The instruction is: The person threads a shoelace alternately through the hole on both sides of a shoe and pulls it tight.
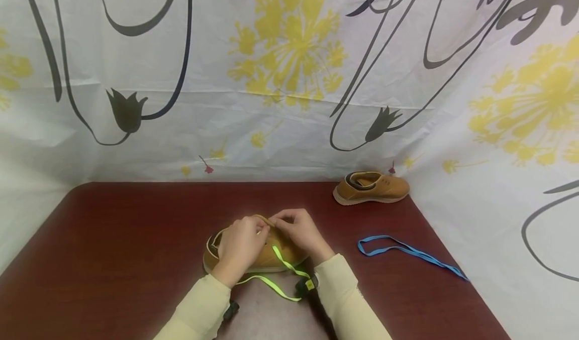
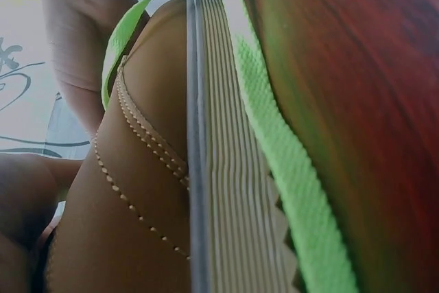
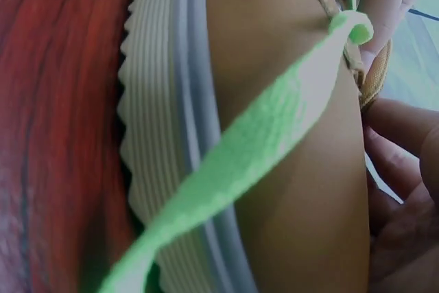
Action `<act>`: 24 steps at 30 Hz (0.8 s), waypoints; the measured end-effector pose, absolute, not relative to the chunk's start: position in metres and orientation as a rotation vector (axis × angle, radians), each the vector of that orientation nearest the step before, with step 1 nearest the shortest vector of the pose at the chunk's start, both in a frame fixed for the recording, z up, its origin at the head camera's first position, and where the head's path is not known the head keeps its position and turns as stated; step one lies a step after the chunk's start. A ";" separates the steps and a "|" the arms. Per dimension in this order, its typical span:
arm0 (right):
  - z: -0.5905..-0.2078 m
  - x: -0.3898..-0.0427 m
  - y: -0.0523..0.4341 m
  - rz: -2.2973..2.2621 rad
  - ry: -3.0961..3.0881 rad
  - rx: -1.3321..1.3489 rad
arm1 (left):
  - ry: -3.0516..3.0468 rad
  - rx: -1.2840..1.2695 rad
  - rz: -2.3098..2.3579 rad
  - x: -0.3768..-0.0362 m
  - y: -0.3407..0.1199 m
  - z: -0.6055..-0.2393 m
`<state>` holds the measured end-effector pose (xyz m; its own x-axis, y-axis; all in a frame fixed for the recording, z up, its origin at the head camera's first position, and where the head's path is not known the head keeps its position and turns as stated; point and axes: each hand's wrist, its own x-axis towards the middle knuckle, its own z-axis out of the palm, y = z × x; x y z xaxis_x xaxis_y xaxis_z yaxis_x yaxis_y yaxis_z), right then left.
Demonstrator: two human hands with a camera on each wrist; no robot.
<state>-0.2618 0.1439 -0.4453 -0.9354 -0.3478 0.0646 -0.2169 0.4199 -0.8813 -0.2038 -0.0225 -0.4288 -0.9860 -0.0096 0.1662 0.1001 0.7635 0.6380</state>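
Observation:
A tan shoe (image 1: 267, 262) with a ribbed pale sole sits on the table in front of me, its heel to the left. My left hand (image 1: 242, 244) reaches over its opening and pinches the raised tan tongue (image 1: 264, 220). From the toe side my right hand (image 1: 300, 229) pinches the same tongue close to the left fingertips. A flat bright green shoelace (image 1: 285, 263) comes out of the near side of the shoe and loops down over the sole. In the right wrist view the lace (image 3: 274, 121) crosses the upper diagonally; the far lacing is hidden behind my hands.
The matching tan shoe (image 1: 373, 189) stands without a lace at the table's back right corner. A folded blue shoelace (image 1: 402, 249) lies to the right, reaching the table edge (image 1: 468, 279). A patterned white cloth (image 1: 181, 144) hangs behind and to the sides.

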 end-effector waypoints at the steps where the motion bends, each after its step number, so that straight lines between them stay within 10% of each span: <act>1: -0.446 -0.262 0.144 -1.557 2.537 -0.492 | -2.797 -0.070 -1.032 -0.203 -0.022 -0.428; 24: -0.443 -0.259 0.137 -1.681 2.547 -0.316 | -2.691 -0.395 -1.017 -0.216 -0.067 -0.414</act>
